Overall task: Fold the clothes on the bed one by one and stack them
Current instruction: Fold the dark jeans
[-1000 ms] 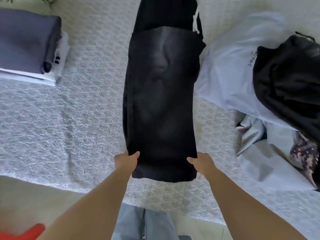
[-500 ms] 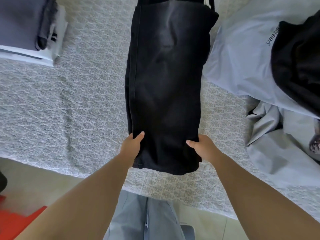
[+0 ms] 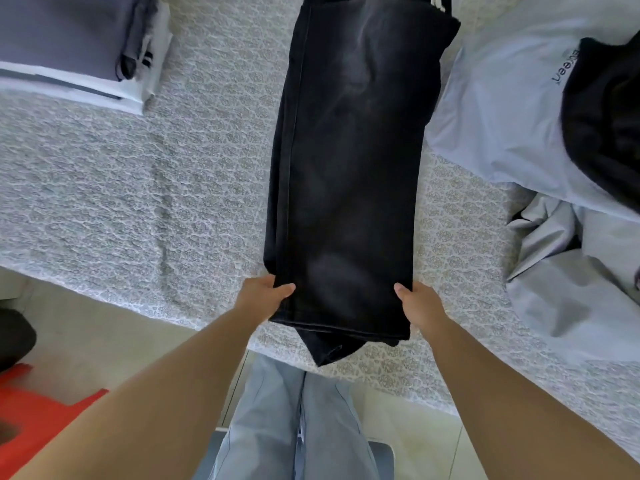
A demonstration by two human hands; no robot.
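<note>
Down at six o'clock in the head view, both bare forearms reach up toward the bed (image 3: 121, 188). The left hand (image 3: 265, 294) pinches the near left edge of the black trousers (image 3: 346, 168), thumb lying on top of the cloth, its grip closed on the fabric. The right hand (image 3: 415, 303) grips the near right edge the same way, thumb over the top. The trousers lie folded lengthwise in a long strip running from centre to twelve o'clock, a lower layer poking out below the hem. A folded stack (image 3: 69, 46) sits at ten o'clock; a loose pile of pale and black clothes (image 3: 502, 116) lies at three o'clock.
</note>
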